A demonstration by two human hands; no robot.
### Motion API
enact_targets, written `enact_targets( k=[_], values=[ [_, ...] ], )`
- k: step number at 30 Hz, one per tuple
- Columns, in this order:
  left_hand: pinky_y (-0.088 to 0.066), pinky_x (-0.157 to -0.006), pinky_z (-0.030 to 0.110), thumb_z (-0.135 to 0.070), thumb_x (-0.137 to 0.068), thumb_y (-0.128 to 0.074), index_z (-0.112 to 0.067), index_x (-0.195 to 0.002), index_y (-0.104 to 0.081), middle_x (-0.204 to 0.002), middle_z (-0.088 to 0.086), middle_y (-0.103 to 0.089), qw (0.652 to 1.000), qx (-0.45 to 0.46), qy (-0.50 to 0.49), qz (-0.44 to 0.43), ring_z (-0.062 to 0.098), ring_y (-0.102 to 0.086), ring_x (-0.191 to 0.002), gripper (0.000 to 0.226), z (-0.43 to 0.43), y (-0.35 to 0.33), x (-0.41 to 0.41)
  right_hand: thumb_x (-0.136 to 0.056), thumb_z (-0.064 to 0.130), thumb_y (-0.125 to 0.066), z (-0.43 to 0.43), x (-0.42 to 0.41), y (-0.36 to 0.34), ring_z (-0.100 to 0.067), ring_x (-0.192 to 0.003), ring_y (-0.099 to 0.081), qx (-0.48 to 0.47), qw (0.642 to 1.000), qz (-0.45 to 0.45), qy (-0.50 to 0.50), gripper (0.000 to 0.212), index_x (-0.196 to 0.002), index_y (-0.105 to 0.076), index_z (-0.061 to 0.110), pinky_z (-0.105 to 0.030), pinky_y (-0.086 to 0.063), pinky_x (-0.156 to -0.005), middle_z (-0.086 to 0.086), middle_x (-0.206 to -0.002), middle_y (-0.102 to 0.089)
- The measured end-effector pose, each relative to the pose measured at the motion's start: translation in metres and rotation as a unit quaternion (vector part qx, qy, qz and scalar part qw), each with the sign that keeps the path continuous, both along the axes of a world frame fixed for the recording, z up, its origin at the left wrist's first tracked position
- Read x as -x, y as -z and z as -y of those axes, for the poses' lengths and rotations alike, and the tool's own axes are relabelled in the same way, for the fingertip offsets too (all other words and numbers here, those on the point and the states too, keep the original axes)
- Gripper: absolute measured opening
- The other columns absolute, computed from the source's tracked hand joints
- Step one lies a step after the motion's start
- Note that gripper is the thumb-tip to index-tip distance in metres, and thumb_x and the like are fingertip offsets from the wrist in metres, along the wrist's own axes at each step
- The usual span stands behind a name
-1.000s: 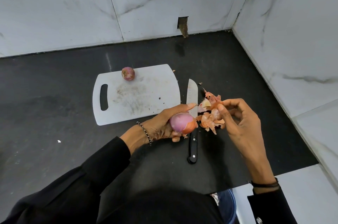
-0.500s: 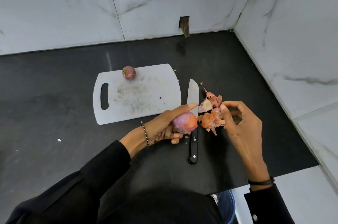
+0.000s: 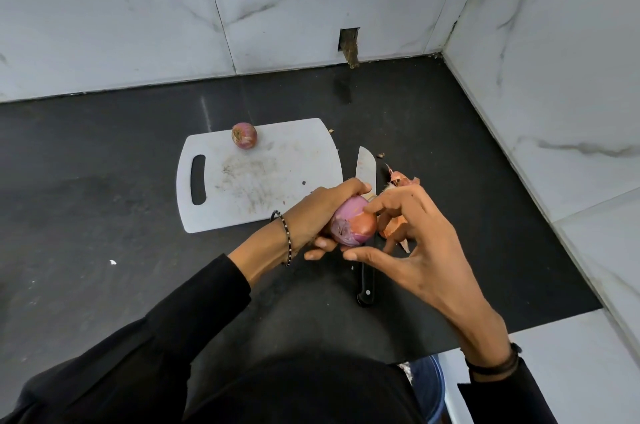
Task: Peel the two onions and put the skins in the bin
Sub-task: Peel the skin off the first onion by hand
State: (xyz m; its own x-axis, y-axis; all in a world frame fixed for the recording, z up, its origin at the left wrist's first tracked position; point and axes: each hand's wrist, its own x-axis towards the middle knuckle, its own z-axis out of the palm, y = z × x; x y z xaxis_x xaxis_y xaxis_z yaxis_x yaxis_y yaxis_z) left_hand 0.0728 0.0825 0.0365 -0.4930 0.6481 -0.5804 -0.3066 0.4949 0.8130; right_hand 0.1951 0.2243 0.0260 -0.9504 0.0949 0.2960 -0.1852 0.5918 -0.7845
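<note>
Left hand (image 3: pixel 322 212) grips onion (image 3: pixel 351 224), brown side facing right hand (image 3: pixel 426 236): fingers spread, empty, poised for peeling. Skins (image 3: pixel 403 180) heaped nearby.

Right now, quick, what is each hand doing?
Left hand: holds the half-peeled round purple onion, fingers curled round it.
Right hand: open, fingers spread, index fingertip touching that onion; nothing visibly gripped.

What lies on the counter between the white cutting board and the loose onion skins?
Only the knife, its blade pointing away, lies between the cutting board and the onion skins, as the head view shows.
</note>
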Motion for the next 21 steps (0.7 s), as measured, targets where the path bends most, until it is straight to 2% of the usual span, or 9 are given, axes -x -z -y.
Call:
enact_targets(
  k=[7, 12, 15, 18, 21],
  values=[
    [-0.036, -0.036, 0.016, -0.053, -0.097, -0.035, 0.008, -0.100, -0.059, -0.052, 0.007, -0.048, 0.999, 0.036, 0.013, -0.005, 0.012, -0.031, -0.033, 0.066, 0.000, -0.001, 0.000, -0.071, 0.048, -0.087, 0.000, 0.002, 0.001, -0.020, -0.092, -0.062, 0.024, 1.000, 0.014, -0.007, 0.056, -0.107, -0.059, 0.015, -0.028, -0.058, -0.056, 0.003, -0.110, -0.054],
    [-0.031, -0.034, 0.014, -0.050, -0.097, -0.035, -0.004, -0.076, -0.052, -0.043, 0.001, -0.046, 0.999, 0.051, 0.016, -0.006, 0.011, -0.030, -0.032, 0.054, -0.002, -0.008, -0.002, -0.071, 0.033, -0.093, 0.000, 0.003, -0.001, -0.027, -0.094, -0.064, 0.069, 0.997, 0.013, -0.019, 0.046, -0.098, -0.061, 0.015, -0.037, -0.059, -0.055, -0.001, -0.108, -0.053],
    [-0.031, -0.033, 0.014, -0.050, -0.098, -0.035, -0.009, -0.079, -0.055, -0.047, -0.001, -0.048, 0.999, 0.044, 0.004, 0.011, 0.010, -0.033, -0.031, 0.049, -0.003, -0.009, 0.000, -0.073, 0.028, -0.091, 0.003, 0.002, -0.001, -0.025, -0.094, -0.064, 0.077, 0.997, 0.009, -0.020, 0.036, -0.091, -0.065, 0.011, -0.036, -0.060, -0.057, -0.001, -0.108, -0.053],
    [-0.029, -0.035, 0.013, -0.051, -0.096, -0.034, -0.004, -0.082, -0.055, -0.044, 0.001, -0.046, 0.997, 0.068, 0.023, -0.002, 0.011, -0.028, -0.031, 0.054, -0.003, -0.012, 0.002, -0.072, 0.028, -0.092, 0.005, 0.002, 0.000, -0.024, -0.086, -0.064, 0.086, 0.996, 0.009, -0.007, 0.042, -0.098, -0.064, 0.012, -0.036, -0.058, -0.055, -0.003, -0.107, -0.054],
    [-0.029, -0.036, 0.014, -0.053, -0.094, -0.035, -0.006, -0.077, -0.054, -0.046, 0.004, -0.048, 0.995, 0.090, 0.033, -0.024, 0.011, -0.027, -0.031, 0.053, -0.004, -0.012, 0.001, -0.073, 0.034, -0.092, 0.004, 0.003, 0.002, -0.024, -0.087, -0.062, 0.059, 0.998, 0.009, -0.017, 0.049, -0.106, -0.062, 0.015, -0.034, -0.057, -0.055, -0.001, -0.110, -0.054]
  ],
)
